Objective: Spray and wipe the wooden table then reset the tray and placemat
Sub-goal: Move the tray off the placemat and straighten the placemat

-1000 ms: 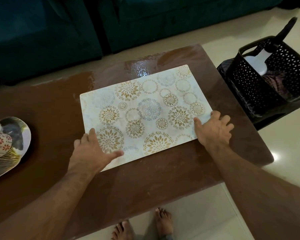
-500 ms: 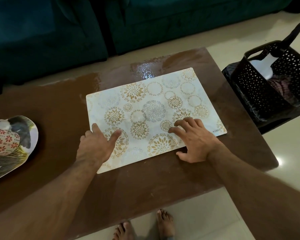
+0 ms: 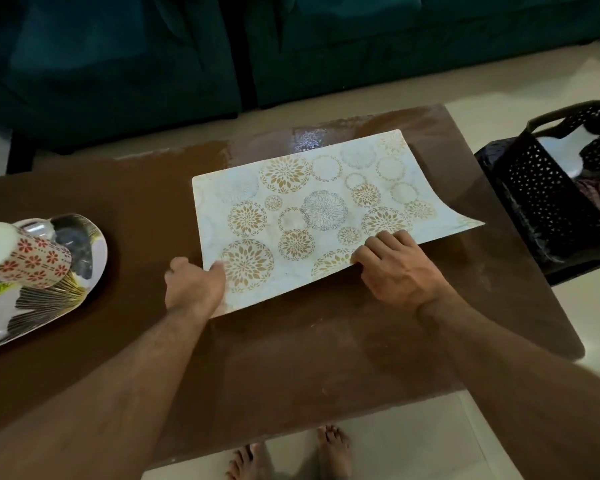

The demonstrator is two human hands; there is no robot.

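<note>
A white placemat (image 3: pixel 312 206) with gold and grey floral circles lies on the brown wooden table (image 3: pixel 291 358), its near edge and right corner raised off the wood. My left hand (image 3: pixel 193 289) pinches the mat's near left corner, thumb on top. My right hand (image 3: pixel 395 268) grips the near edge further right, fingers curled over the top. At the table's left end sits a patterned oval tray (image 3: pixel 49 299) carrying a red-flowered cup (image 3: pixel 32 259).
A black perforated basket (image 3: pixel 551 202) holding a white spray bottle (image 3: pixel 565 150) and a cloth stands on the floor to the right. A dark teal sofa (image 3: pixel 291 46) runs behind the table. A wet patch (image 3: pixel 309 140) shines at the far edge. My bare feet show below.
Both hands went from lying flat on the mat to taking hold of its near edge. The mat's near edge and right corner have lifted off the table.
</note>
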